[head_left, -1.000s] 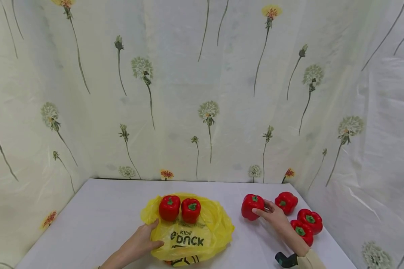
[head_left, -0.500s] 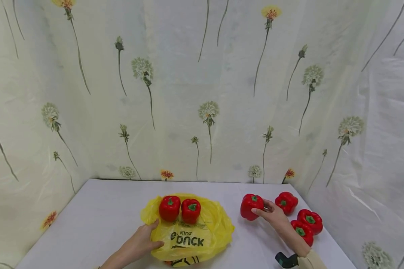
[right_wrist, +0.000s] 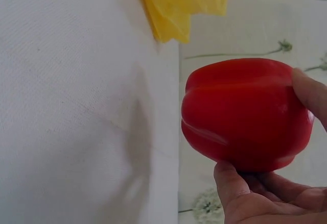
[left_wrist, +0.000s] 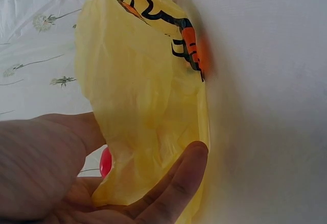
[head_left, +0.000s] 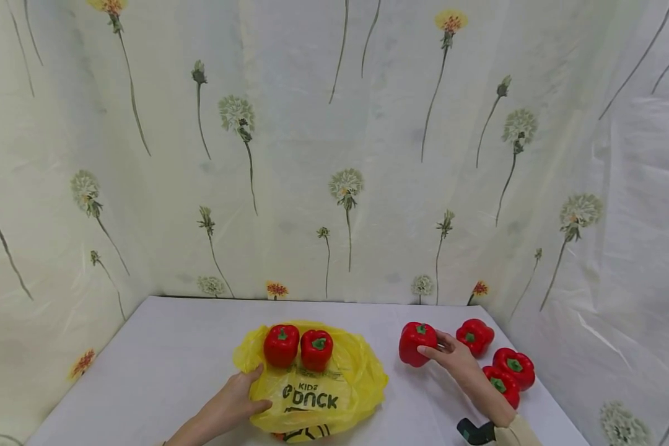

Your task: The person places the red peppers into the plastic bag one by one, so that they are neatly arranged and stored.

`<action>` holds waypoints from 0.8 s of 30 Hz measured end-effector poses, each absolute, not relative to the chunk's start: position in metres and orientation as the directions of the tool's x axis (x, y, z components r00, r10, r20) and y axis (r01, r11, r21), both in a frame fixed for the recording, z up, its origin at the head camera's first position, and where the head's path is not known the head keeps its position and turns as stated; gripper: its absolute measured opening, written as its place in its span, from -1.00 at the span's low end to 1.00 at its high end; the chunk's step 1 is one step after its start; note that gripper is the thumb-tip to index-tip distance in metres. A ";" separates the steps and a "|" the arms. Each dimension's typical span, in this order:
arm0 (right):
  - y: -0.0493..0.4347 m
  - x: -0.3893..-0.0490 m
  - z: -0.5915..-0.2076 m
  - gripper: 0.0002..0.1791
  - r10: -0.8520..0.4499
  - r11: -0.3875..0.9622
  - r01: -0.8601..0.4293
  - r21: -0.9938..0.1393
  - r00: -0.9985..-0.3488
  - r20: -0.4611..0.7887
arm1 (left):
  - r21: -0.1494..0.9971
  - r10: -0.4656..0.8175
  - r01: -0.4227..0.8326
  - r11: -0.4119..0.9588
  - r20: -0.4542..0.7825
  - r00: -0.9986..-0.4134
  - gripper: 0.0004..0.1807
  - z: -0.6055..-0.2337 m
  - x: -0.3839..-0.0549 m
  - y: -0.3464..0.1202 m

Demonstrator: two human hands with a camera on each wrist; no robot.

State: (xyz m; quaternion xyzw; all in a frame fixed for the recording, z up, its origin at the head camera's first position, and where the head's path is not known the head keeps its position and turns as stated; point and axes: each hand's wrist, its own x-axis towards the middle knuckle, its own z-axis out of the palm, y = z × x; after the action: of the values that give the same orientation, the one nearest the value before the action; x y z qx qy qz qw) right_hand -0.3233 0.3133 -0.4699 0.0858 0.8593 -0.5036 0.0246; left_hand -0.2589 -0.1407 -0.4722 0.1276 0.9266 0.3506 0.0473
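Note:
My right hand [head_left: 456,359] grips a red bell pepper [right_wrist: 245,114] by its side, its green stem up in the head view. Thumb and fingers press on opposite sides of it, and the right wrist view shows it raised off the table. At the left edge of a yellow plastic bag [head_left: 368,384] my left hand [head_left: 233,399] holds the film, the thumb passing behind it in the left wrist view and the fingers lying along it. Two more red bell peppers, a left one [head_left: 281,347] and a right one [head_left: 316,350], rest side by side on the bag.
Three other red bell peppers stand at the table's right edge: a far one [head_left: 475,337], a near one [head_left: 502,385] and an outer one [head_left: 514,368]. Behind the white table [head_left: 173,347] hangs a dandelion-patterned curtain [head_left: 290,186]. A black device [head_left: 474,432] sits by the right wrist.

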 end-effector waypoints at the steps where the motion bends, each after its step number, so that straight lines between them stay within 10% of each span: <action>1: 0.314 -0.323 -0.469 0.28 0.121 0.481 0.170 -0.860 -0.984 -0.127 | 0.663 0.270 0.202 0.721 0.000 -0.963 -0.17 -0.472 -0.259 -0.141; 24: 0.312 -0.325 -0.461 0.23 0.091 0.514 0.161 -0.842 -0.987 -0.132 | 0.699 0.282 0.200 0.686 -0.003 -0.959 -0.18 -0.473 -0.258 -0.140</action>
State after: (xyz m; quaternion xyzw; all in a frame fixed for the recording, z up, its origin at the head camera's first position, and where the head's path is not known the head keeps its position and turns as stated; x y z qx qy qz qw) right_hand -0.3251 0.3121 -0.4615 0.0724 0.8694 -0.4875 0.0355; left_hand -0.2582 -0.1399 -0.4728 0.1313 0.9166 0.3736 0.0551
